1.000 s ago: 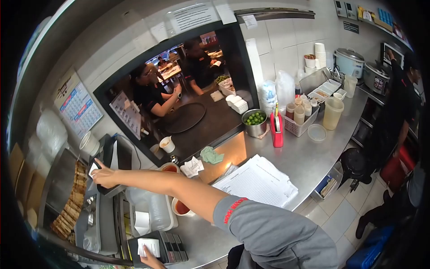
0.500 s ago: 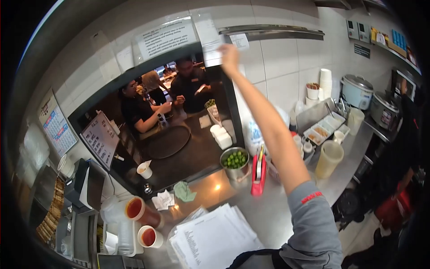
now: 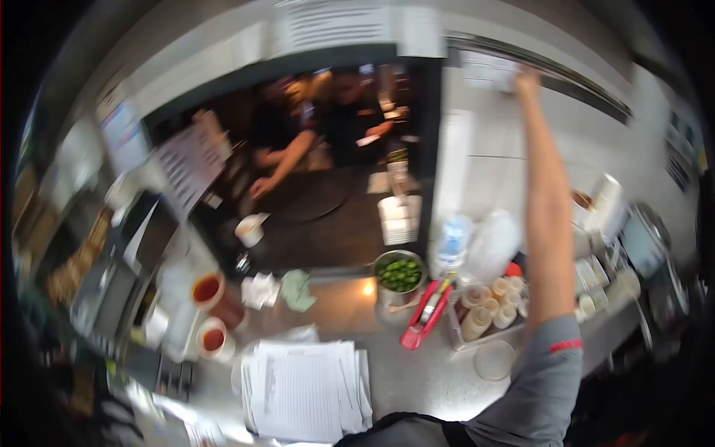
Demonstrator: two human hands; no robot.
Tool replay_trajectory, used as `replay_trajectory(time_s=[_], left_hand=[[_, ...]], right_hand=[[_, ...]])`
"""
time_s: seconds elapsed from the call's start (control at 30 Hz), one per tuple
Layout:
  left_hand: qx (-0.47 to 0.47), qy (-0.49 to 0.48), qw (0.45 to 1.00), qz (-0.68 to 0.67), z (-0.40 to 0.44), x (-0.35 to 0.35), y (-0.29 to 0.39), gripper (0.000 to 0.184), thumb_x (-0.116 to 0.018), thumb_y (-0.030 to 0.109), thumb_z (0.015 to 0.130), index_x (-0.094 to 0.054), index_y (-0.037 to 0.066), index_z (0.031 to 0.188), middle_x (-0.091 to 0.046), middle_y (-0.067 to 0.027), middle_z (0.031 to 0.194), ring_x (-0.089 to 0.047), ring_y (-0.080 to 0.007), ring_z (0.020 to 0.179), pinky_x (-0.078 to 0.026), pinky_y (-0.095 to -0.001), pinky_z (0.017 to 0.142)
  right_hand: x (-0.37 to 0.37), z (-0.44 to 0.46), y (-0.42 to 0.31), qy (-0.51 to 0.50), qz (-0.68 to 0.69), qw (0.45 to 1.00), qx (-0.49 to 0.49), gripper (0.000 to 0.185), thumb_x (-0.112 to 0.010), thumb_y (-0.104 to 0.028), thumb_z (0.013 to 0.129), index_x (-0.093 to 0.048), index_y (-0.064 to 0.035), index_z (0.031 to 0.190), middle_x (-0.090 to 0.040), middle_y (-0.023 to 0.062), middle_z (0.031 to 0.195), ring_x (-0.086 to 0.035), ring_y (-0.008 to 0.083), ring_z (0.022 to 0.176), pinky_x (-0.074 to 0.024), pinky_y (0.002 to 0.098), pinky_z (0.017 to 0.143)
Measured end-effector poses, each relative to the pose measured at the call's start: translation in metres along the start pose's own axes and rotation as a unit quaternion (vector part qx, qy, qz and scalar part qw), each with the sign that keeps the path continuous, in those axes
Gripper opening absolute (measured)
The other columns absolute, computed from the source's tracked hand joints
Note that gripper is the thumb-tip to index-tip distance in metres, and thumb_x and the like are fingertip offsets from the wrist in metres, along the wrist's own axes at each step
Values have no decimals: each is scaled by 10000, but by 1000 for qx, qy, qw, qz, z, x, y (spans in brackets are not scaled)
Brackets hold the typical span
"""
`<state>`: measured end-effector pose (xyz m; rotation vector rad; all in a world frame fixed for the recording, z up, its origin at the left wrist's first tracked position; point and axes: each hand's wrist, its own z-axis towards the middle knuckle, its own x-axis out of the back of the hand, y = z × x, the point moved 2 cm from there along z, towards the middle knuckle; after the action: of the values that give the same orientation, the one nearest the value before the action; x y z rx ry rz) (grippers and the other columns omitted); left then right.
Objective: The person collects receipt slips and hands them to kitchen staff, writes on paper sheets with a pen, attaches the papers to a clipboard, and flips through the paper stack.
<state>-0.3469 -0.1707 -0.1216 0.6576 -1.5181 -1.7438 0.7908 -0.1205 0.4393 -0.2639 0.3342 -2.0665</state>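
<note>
My right hand (image 3: pixel 527 79) is raised high against the tiled wall, just under the metal rail (image 3: pixel 544 65). Its fingers look pinched at the right edge of a white paper slip (image 3: pixel 488 71), though motion blur softens the detail. The forearm reaches up past the tiles from a grey sleeve. My left hand is out of view. Below, on the steel counter, lie a stack of printed sheets (image 3: pixel 305 387), a pink-red tool or dispenser (image 3: pixel 424 316) and a metal pot of small green fruits (image 3: pixel 401 274).
A basket of squeeze bottles (image 3: pixel 491 309) stands under my forearm. Two containers of red sauce (image 3: pixel 214 339) are at left, near crumpled tissue (image 3: pixel 261 290) and a green cloth (image 3: pixel 297 290). Beyond the serving window two people work around a dark round tray (image 3: pixel 305 197).
The view has swung, so the window and counter sit differently. My right hand has shifted from the rail's left end to the right along it. One person beyond the window now reaches over the tray.
</note>
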Motion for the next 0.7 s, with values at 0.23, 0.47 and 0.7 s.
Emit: replay_trajectory(time_s=[0.23, 0.47, 0.7], left_hand=[[63, -103, 973, -199, -36, -37, 93, 136, -555, 151, 890, -572, 29, 946, -569, 5, 813, -509, -64, 715, -413, -215, 620], [54, -194, 953, -226, 7, -34, 124, 215, -581, 116, 874, -578, -14, 1046, -634, -51, 935, -580, -86, 786, -466, -223, 678], [97, -250, 951, -154, 62, 24, 102, 228, -570, 81, 860, -553, -26, 1061, -626, -60, 963, -576, -101, 825, -459, -252, 733]], right_hand=[[46, -121, -215, -45, 265, 948, 174, 415, -613, -191, 815, -533, -137, 1218, -512, 111, 1221, -455, 260, 1148, -371, 388, 942], [213, -466, -596, -560, 612, 531, 170, 165, -570, -110, 837, -645, -29, 959, -658, 66, 826, -602, 118, 769, -463, 249, 728], [216, -753, -831, -613, 532, 459, 361, 573, -617, -51, 691, -508, -139, 1247, -448, 108, 1331, -417, 277, 1223, -325, 418, 1002]])
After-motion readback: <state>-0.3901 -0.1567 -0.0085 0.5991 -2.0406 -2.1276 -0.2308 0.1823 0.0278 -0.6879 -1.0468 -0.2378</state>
